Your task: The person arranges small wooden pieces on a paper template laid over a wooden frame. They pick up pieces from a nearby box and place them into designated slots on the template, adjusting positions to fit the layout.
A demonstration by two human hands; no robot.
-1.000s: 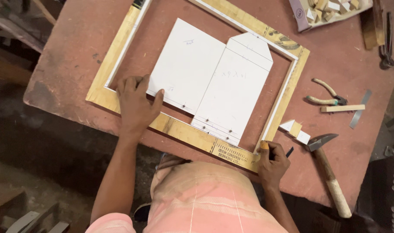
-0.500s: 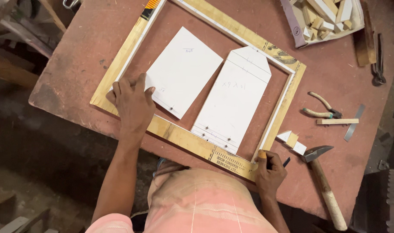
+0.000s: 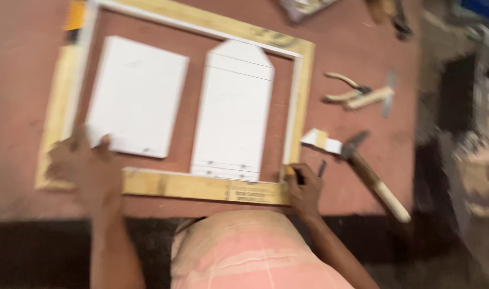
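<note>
A rectangular wooden frame (image 3: 212, 187) of pale yellow timber with a white inner lip lies flat on a reddish-brown worktop (image 3: 362, 48), its near rail closest to the person. The left hand (image 3: 86, 168) presses down on the near left corner, fingers spread flat over the wood and the edge of a white sheet. The right hand (image 3: 303, 187) grips the near right corner, fingers curled tightly around the joint; a dark pencil-like stick (image 3: 321, 169) shows just beside it, though motion blur hides whether it is held. The work appears to be at the squaring or steadying stage, both corners being braced; any next move would call for firm, even pressure so the joints stay aligned.

Inside the frame rest two smooth white panels: a plain rectangular panel (image 3: 137, 96) on the left and a taller panel with a clipped, pointed top (image 3: 234, 112) on the right, faint lines ruled across it. Beyond the frame's right rail lie a small white and yellow offcut (image 3: 319, 140), a hammer (image 3: 373, 174) with a pale wooden handle and dark head, and pincers (image 3: 346, 88) beside a short wood strip (image 3: 370, 98). The person's pink striped garment (image 3: 244, 251) fills the foreground.
</note>
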